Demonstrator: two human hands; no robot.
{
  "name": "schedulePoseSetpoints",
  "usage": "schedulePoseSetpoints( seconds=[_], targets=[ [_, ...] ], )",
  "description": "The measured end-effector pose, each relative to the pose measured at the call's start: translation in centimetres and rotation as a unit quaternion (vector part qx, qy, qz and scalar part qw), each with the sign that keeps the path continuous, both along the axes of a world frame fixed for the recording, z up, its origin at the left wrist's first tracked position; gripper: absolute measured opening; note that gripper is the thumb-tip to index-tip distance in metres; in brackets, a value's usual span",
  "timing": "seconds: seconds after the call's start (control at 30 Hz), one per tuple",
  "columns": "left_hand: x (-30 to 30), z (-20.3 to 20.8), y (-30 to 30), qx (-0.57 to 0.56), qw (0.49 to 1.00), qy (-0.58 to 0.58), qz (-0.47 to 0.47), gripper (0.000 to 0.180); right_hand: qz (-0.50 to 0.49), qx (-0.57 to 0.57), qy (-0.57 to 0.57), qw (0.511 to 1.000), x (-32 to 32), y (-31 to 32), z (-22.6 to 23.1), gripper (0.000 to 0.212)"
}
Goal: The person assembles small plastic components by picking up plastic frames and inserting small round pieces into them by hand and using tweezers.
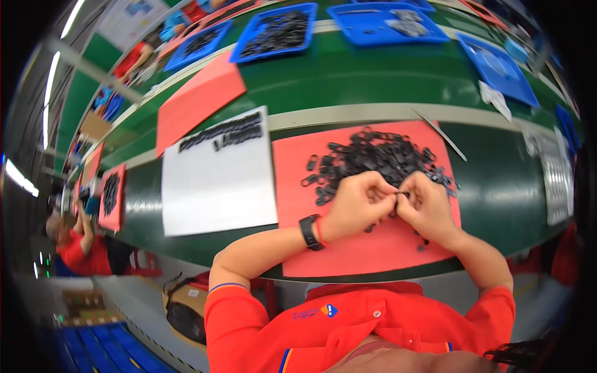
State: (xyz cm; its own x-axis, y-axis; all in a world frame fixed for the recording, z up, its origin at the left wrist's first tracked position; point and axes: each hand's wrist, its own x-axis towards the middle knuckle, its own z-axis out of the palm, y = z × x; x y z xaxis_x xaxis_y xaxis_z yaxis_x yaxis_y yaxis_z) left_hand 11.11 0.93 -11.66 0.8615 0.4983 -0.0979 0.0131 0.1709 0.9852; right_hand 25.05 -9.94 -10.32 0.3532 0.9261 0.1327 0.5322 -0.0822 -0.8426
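Over a red mat [323,255], my left hand [356,205] and my right hand [428,205] meet fingertip to fingertip. Both are closed in a pinch on one small black part [405,194], mostly hidden by the fingers. Just beyond them spreads a heap of small black plastic parts [376,155], some with a loop at one end. A few loose pieces lie by my right wrist. To the left, a white board [217,193] carries rows of similar black parts [221,132] along its far edge.
Tweezers [440,135] lie past the mat's far right corner. Farther off stand blue trays [273,34], one full of black parts. A grey perforated panel [555,180] is at the right. Another person in red [81,248] sits at the far left.
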Motion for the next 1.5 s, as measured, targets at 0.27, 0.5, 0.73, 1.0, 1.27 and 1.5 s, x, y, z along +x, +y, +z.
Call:
schedulePoseSetpoints(
  seconds=[0.27,0.5,0.73,1.0,1.27,1.5],
  targets=[
    [-0.4,0.9,0.6,0.256,0.961,-0.077,0.073,0.006,0.004,0.042,0.174,0.984,-0.3,-0.3,-0.1,0.008],
    [-2.6,3.0,5.0,0.241,0.958,-0.072,0.14,0.011,0.039,0.051,0.126,0.99,0.3,-0.8,0.0,0.01],
    [-11.7,4.5,15.1,0.271,0.899,-0.008,0.344,0.015,0.064,0.027,0.049,0.996,0.1,-0.6,0.1,0.007],
    [-21.4,2.7,22.2,0.498,0.752,0.286,0.323,0.014,0.08,0.049,0.014,0.995,0.0,-0.5,-0.5,0.007],
    [-22.3,-0.4,22.4,0.568,0.708,0.252,0.336,0.014,0.08,0.063,0.003,0.995,-0.1,-0.6,-0.6,0.007],
    [-22.0,-2.1,18.5,0.653,0.64,0.258,0.313,0.035,0.097,0.051,0.0,0.994,-0.2,-0.5,-0.3,0.006]
  ],
)
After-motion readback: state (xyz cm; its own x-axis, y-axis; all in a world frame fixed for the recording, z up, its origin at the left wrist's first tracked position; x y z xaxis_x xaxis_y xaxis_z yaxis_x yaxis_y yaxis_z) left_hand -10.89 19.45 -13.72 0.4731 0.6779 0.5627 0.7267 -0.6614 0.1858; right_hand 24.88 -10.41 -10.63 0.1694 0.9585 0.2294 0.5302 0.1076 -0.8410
